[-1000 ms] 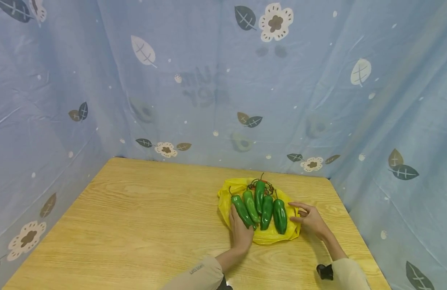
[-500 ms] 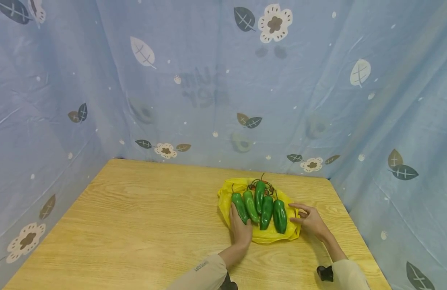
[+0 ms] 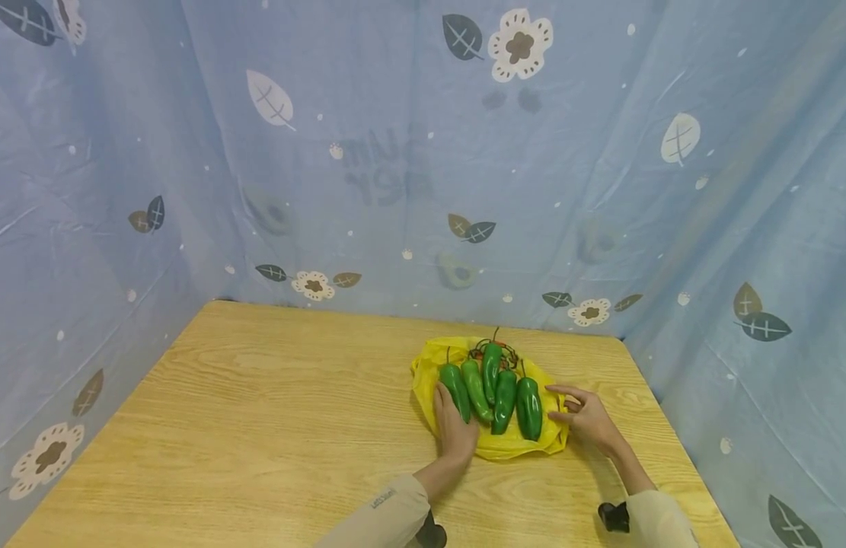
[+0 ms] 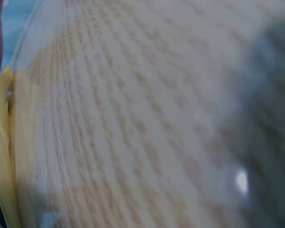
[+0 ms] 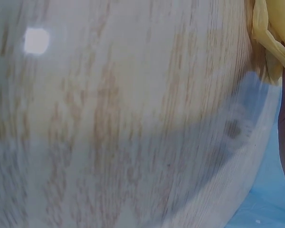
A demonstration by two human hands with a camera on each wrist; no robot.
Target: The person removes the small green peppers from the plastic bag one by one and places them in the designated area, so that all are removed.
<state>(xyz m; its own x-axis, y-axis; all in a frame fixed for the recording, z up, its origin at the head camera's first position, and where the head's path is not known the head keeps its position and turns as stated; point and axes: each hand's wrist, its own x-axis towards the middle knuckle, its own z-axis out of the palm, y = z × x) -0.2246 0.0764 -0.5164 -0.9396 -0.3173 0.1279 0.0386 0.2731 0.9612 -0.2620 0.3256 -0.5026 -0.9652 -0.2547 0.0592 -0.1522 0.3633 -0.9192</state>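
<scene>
Several glossy green chili peppers lie side by side on a crumpled yellow plastic bag (image 3: 518, 449) on the table, stems toward the far side. My left hand (image 3: 457, 438) holds the leftmost green chili pepper (image 3: 454, 388), fingers along its left side and thumb by its lower tip. At the bag's right edge, my right hand (image 3: 590, 420) grips the yellow plastic, beside the rightmost pepper (image 3: 529, 411). Small red pieces with dark stems (image 3: 508, 354) show behind the peppers, partly hidden. The left wrist view has only a strip of the bag (image 4: 1, 147); the right wrist view catches a fold (image 5: 270, 40).
The wooden table (image 3: 258, 411) stretches far to the left of the bag. A blue patterned curtain (image 3: 368, 152) hangs along the back and both sides, close to the table's edges.
The leftmost pepper has turned more upright in the left hand, its lower tip shifting left and its stem end right, closer to its neighbour. The right hand stays at the bag's edge.
</scene>
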